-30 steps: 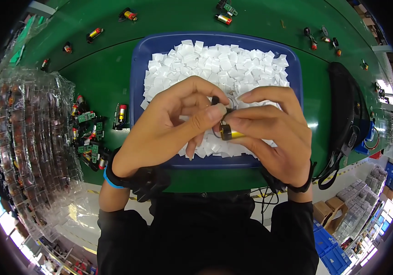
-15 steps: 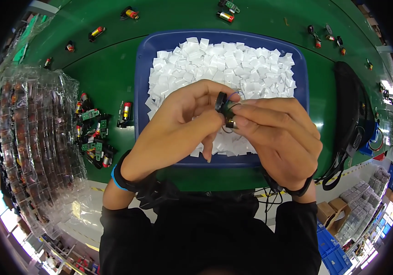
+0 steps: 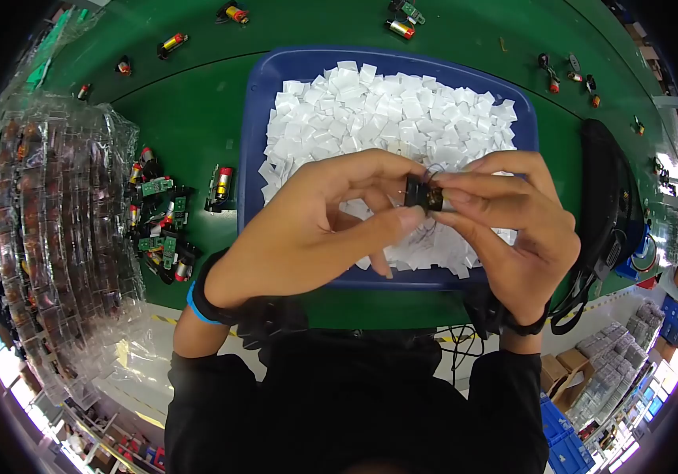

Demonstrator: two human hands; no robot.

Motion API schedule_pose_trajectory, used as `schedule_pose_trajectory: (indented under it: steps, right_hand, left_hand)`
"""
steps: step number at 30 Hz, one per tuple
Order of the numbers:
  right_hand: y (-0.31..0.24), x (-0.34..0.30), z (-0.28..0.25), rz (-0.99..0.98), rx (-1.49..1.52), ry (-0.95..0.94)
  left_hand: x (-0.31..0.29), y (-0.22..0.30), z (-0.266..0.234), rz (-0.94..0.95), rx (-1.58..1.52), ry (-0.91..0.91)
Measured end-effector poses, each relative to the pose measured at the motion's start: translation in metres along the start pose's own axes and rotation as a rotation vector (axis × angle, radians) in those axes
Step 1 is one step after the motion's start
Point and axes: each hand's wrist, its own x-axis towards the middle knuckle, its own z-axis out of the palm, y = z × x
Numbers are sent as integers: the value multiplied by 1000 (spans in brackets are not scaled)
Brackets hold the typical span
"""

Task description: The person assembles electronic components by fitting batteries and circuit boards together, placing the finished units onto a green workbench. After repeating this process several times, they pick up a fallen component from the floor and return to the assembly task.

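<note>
Both hands meet over a blue tray (image 3: 254, 118) heaped with small white paper squares (image 3: 390, 110). My right hand (image 3: 513, 229) pinches a small dark cylindrical motor (image 3: 423, 193) with thin wires between thumb and fingers. My left hand (image 3: 315, 229) grips the same motor from the left with its fingertips. The motor's far end is hidden by my right fingers.
A pile of small motors with green circuit boards (image 3: 161, 221) lies left of the tray. Stacked clear plastic trays of parts (image 3: 54, 229) fill the far left. Loose motors (image 3: 232, 12) dot the green table's far side. A black bag (image 3: 604, 197) lies at the right.
The motor has been turned from lying with its brass end showing to a dark end facing up, and both hands have lifted slightly toward the tray's middle.
</note>
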Motion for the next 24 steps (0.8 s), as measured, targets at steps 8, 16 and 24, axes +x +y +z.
schedule_pose_trajectory:
  steps: [8,16,24]
  right_hand:
    - [1,0,-5,66,61,-76]
    - [-4,0,5,-5,-13,-9]
    - [-5,-8,-9,84,63,-32]
  left_hand:
    - [2,-4,4,-54,-132,8]
    - [1,-8,10,31,4,90]
    - [2,-7,6,164,-88,101]
